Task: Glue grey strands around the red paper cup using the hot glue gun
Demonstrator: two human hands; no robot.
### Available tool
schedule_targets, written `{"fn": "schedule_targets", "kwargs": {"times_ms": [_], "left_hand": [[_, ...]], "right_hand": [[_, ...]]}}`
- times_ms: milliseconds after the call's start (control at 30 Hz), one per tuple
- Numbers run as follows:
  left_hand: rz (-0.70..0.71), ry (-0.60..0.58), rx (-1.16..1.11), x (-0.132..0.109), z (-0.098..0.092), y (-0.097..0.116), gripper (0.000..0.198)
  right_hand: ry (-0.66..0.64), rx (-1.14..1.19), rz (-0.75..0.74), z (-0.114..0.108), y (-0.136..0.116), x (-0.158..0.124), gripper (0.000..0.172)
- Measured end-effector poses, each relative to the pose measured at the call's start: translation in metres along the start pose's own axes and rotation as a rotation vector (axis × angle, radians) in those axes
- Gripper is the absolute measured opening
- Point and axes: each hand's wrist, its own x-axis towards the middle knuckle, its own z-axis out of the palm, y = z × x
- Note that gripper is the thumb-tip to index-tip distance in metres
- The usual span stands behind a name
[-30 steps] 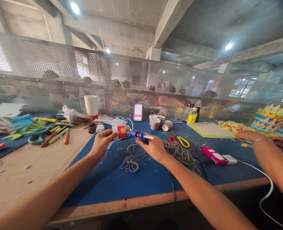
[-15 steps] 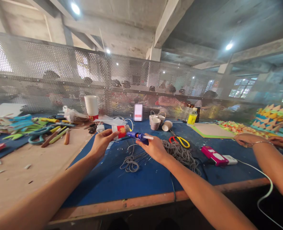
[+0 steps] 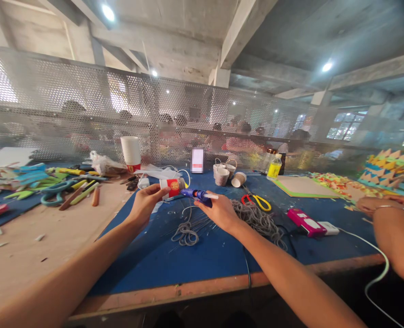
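Note:
My left hand [image 3: 147, 202] is closed around a paper cup [image 3: 171, 187] with a red band and gold emblem, tipped on its side. In my right hand [image 3: 218, 209] is a blue glue gun [image 3: 195, 194], a pale glue stick jutting from its back end. Its nozzle meets the cup's right end; whether they touch I cannot tell. Below the gun lies a loop of grey cord [image 3: 185, 233], and a larger heap of grey cord [image 3: 258, 223] sits beside my right wrist. Red-and-yellow scissors [image 3: 261, 202] rest behind that heap.
Cord-wrapped little cups [image 3: 221, 174] stand at the back, near a propped phone [image 3: 197, 161]. Stacked paper cups [image 3: 130, 152], teal scissors [image 3: 55, 191] and scraps are on the left. At right lie a magenta box [image 3: 306, 222] with a white cable and a co-worker's arms [image 3: 395, 223].
My hands, the cup and the glue gun hold almost the same position. The co-worker's hands at the right have shifted farther right.

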Motion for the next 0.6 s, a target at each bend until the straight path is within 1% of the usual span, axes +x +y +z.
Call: {"fn": "schedule_targets", "kwargs": {"times_ms": [300, 467, 600], "left_hand": [[-0.01, -0.037, -0.046, 0.0013, -0.0013, -0.0024, 0.042], [-0.041, -0.036, -0.059, 0.0004, -0.001, -0.0015, 0.041], [-0.033, -0.023, -0.065, -0.0005, 0.0002, 0.0002, 0.038]], "right_hand": [[-0.012, -0.001, 0.001, -0.0003, 0.001, 0.0, 0.036], [-0.011, 0.004, -0.001, 0.0003, 0.0011, 0.0001, 0.036], [-0.011, 0.012, 0.002, 0.0012, 0.0011, 0.0001, 0.036]]}}
